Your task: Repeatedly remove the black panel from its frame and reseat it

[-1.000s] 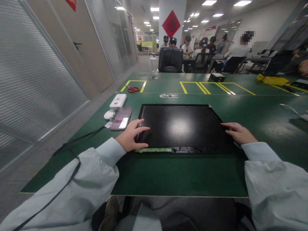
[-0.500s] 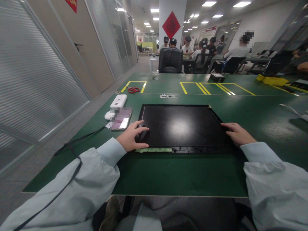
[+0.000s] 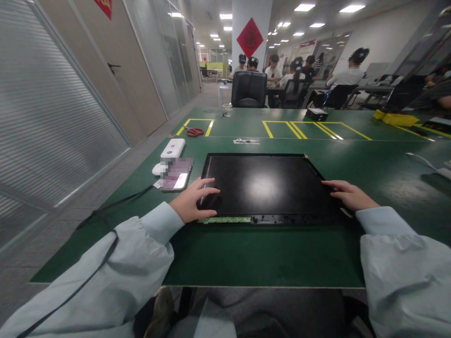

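A black LCD screen panel point(image 3: 239, 183) in a dark frame lies flat on the green table. A narrow green circuit board point(image 3: 225, 219) runs along the left part of its near edge. My left hand point(image 3: 192, 201) rests over the panel's left edge, thumb and fingers spread apart above the screen. At the right edge, my right hand point(image 3: 352, 195) touches the frame with its fingers stretched out, and its underside is hidden. Both hands are open, with neither closed round anything. A small pale piece point(image 3: 346, 212) shows beneath my right hand.
Left of the panel lie a phone point(image 3: 181, 176), a white power bank point(image 3: 172, 148) and a black strap point(image 3: 120, 202). Red-handled scissors point(image 3: 194, 132) and small white bits point(image 3: 245, 141) lie beyond it. A white cable point(image 3: 421, 158) is at right. Several people sit in the background.
My right hand has shifted slightly outward along the right edge, uncovering a small pale piece beneath it. My left hand's fingers moved slightly over the screen. The panel has stayed in place.
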`<state>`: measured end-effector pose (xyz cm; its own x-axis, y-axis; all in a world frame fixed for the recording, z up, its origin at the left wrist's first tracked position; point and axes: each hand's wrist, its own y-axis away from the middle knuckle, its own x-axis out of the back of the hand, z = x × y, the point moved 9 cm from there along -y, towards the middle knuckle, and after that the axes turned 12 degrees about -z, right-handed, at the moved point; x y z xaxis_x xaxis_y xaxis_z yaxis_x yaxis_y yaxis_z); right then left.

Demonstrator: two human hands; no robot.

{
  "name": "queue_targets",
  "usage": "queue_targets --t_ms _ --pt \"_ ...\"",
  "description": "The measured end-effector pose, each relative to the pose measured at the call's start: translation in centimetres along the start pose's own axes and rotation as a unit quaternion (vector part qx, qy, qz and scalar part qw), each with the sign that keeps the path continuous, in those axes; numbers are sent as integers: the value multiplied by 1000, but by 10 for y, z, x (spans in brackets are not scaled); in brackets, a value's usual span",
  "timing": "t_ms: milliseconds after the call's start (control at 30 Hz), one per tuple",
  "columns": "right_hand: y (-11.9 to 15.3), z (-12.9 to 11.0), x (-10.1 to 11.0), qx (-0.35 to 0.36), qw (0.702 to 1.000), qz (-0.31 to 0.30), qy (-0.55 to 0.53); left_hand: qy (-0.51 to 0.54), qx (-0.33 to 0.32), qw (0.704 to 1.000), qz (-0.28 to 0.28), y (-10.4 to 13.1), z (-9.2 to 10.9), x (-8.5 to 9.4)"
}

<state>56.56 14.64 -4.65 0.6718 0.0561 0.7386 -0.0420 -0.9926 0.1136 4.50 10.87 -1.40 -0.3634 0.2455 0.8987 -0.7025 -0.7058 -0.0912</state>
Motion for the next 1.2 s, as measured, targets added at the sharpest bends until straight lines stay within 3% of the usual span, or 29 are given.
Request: queue_targets --t_ms 367,500,633,767,1100,1200 --pt "1 1 1 6 1000 25 -2 12 -2 1000 -6 0 0 -1" --pt "4 1 1 1 997 72 -2 30 52 998 24 -1 -11 -1" --pt "4 2 -1 2 997 76 -9 38 132 989 62 -1 -27 2" --pt "3 3 0 12 998 67 -7 45 181 981 54 1 -40 1" --pt "4 1 -1 12 997 72 -2 83 165 981 62 3 -50 0" --pt "5 -1 0 18 997 78 -3 125 167 973 95 5 -51 2"
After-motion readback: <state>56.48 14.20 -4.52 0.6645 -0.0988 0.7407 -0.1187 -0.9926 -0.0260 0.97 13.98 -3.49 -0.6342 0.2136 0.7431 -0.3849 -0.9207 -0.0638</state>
